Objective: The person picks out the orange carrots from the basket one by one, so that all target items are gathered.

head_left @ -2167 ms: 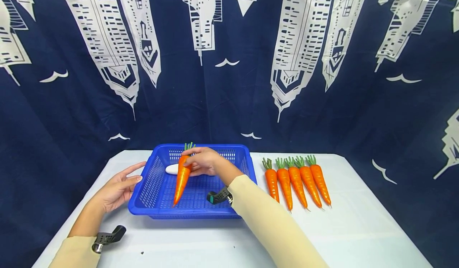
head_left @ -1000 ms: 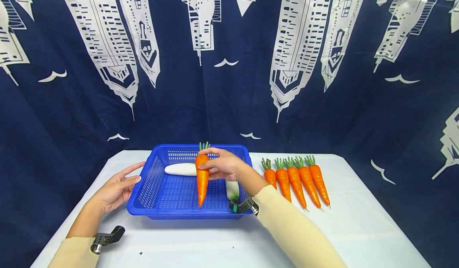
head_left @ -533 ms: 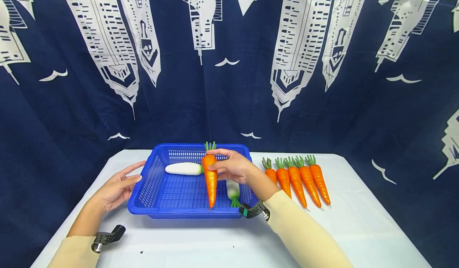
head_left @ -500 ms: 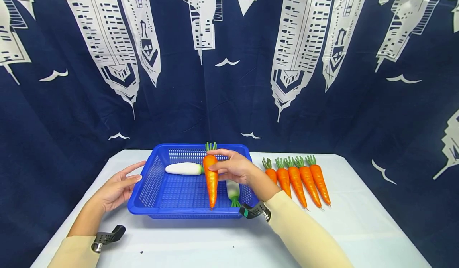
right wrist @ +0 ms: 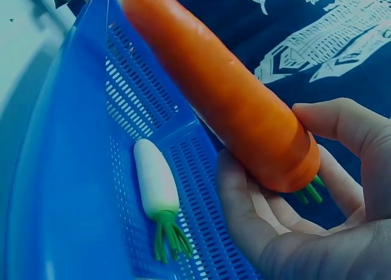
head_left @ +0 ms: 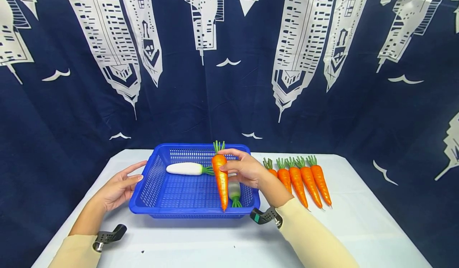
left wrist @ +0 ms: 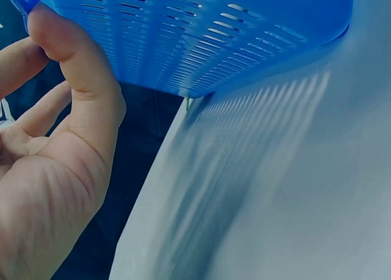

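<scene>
In the head view a blue plastic basket (head_left: 193,212) stands on the white table. My right hand (head_left: 247,169) pinches an orange carrot (head_left: 220,180) near its leafy top and holds it over the basket's right part, tip toward me. The right wrist view shows thumb and fingers around the thick end of the carrot (right wrist: 226,96). Inside the basket, one white radish (head_left: 184,168) lies crosswise at the back; another white radish (head_left: 234,191) lies along the right side, partly hidden by my hand. My left hand (head_left: 116,188) touches the basket's left rim with fingers loosely extended.
To the right of the basket, several carrots (head_left: 303,182) lie side by side on the table (head_left: 179,244), partly covered by my right forearm. A dark blue cloth (head_left: 201,112) with white building prints hangs behind the table.
My right hand has carried the carrot from the basket's left-middle toward its right side. Both white radishes have come more into sight. The left hand stays at the rim.
</scene>
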Available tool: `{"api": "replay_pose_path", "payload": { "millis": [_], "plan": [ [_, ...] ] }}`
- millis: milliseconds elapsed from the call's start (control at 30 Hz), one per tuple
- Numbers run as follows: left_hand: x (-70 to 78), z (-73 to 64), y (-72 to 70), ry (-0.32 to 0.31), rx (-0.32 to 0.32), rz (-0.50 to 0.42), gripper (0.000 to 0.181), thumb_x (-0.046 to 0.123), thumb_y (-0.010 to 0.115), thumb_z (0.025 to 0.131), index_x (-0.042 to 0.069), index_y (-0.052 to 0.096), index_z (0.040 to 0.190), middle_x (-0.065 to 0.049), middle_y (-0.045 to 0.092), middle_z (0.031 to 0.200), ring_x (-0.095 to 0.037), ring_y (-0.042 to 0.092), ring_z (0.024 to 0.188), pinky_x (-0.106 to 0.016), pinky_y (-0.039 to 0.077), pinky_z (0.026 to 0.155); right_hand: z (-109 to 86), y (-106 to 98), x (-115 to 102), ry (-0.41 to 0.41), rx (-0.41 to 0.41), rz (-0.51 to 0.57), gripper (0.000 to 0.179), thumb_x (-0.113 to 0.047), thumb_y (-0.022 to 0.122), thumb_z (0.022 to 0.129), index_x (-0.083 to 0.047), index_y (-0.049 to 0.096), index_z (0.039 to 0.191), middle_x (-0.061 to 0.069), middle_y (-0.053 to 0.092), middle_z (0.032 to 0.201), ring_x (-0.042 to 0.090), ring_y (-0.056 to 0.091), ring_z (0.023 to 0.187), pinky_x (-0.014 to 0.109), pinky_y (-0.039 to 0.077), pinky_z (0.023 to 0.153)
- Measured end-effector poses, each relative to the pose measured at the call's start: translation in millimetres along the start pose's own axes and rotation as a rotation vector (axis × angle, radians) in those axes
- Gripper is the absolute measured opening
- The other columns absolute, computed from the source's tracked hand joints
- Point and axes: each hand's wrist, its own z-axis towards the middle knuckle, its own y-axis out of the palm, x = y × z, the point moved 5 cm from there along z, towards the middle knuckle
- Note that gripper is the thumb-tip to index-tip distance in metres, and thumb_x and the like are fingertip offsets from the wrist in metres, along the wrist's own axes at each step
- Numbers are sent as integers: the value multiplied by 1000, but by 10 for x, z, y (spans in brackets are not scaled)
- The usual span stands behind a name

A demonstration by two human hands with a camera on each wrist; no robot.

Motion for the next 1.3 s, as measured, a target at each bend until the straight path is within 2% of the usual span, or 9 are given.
{"api": "replay_pose_path", "payload": {
  "millis": [167, 300, 567, 733, 900, 1200, 1300],
  "plan": [
    [4, 0, -4, 0, 3, -1, 62, 7, 46, 109, 18, 18, 163, 0, 73, 115, -17, 76, 99, -36, 63, 88, -97, -58, -30, -21, -3, 3, 55, 2, 65, 93, -10, 51, 145, 10, 67, 118, 27, 71, 101, 55, 59, 96],
    [7, -2, -4, 3, 8, 3, 61, 7, 46, 108, 18, 20, 162, 0, 72, 114, -16, 76, 98, -36, 64, 87, -183, -134, -44, -28, 27, 8, 54, 3, 66, 93, -13, 53, 143, 8, 71, 115, 26, 70, 104, 55, 59, 96],
    [12, -3, 8, 4, 12, 8, 58, 8, 47, 108, 21, 26, 160, 0, 72, 114, -15, 75, 98, -35, 64, 87, -363, -343, -31, -34, 100, -16, 55, 2, 69, 92, -14, 57, 144, 13, 63, 129, 29, 66, 113, 51, 59, 97],
    [12, -7, 12, 1, 12, 6, 59, 8, 47, 108, 20, 23, 161, 1, 73, 114, -15, 76, 98, -35, 64, 87, -477, -487, -34, -53, 136, -20, 55, 2, 69, 92, -14, 58, 144, 11, 65, 126, 28, 66, 111, 49, 60, 95],
    [7, -8, 15, 0, 7, 2, 62, 8, 47, 108, 17, 18, 163, 1, 73, 114, -16, 76, 98, -35, 64, 87, -601, -667, -23, -54, 190, -58, 53, -2, 72, 92, -17, 60, 142, 7, 66, 123, 26, 66, 110, 43, 60, 93],
    [-8, -2, -10, 4, 6, 4, 60, 8, 46, 109, 18, 20, 162, 0, 72, 114, -16, 76, 97, -36, 64, 87, -811, -983, -8, -73, 253, -93, 58, -5, 74, 92, -17, 57, 145, 4, 67, 122, 21, 69, 105, 28, 62, 86],
    [-16, 4, -14, 3, 13, 6, 61, 8, 46, 109, 18, 19, 162, 0, 73, 113, -16, 76, 97, -36, 64, 87, -871, -1089, 11, -69, 267, -107, 57, -6, 74, 92, -18, 57, 145, 3, 66, 124, 22, 67, 108, 28, 61, 88]
  ]
}}
